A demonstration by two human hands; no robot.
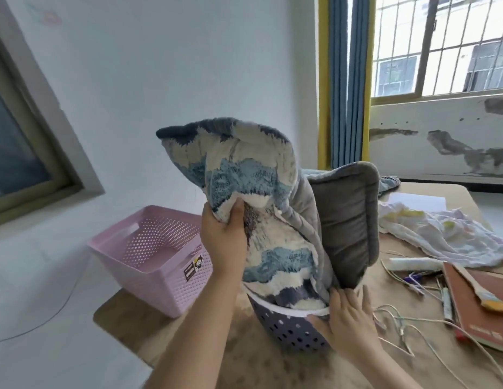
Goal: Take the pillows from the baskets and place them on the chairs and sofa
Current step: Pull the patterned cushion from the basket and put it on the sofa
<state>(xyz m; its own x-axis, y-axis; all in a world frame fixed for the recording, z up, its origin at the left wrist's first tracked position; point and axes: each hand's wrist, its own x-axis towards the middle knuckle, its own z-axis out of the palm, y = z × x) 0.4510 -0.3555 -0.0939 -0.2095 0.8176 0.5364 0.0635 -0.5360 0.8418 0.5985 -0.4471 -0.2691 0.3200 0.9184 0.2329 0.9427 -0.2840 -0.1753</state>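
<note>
Fluffy blue-and-white pillow stands bent upright in purple basket

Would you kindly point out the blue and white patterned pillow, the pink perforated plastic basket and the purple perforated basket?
blue and white patterned pillow (244, 167): head view, upper face.
pink perforated plastic basket (149, 279): head view, front wall.
purple perforated basket (287, 327): head view, side wall.

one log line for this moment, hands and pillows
left hand grips patterned pillow | right hand holds purple basket rim | grey pillow in basket | pink basket beside
</note>
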